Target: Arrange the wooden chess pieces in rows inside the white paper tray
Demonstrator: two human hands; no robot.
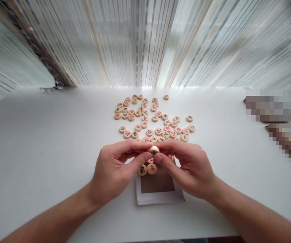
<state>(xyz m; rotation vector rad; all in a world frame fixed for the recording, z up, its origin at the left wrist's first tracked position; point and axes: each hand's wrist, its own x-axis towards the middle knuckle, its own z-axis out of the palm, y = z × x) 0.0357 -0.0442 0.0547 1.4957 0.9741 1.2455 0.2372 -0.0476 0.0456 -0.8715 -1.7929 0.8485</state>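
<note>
**Two hands pinched a xiangqi piece [153, 149]**

The wooden piece was held closed between the fingertips of the left hand [112, 172] and right hand [189, 170], above the far end of a white box [160, 199]. Two more pieces [146, 169] lay just below the fingers. Loose pieces [155, 123] were scattered farther off on the white table [46, 141], before a striped curtain [145, 44]; blurred objects [274, 108] sat at right.

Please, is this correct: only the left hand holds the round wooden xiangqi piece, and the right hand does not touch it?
No, one part is wrong: the right hand does touch it. The head view shows the left hand and the right hand both holding the round wooden xiangqi piece.
</note>
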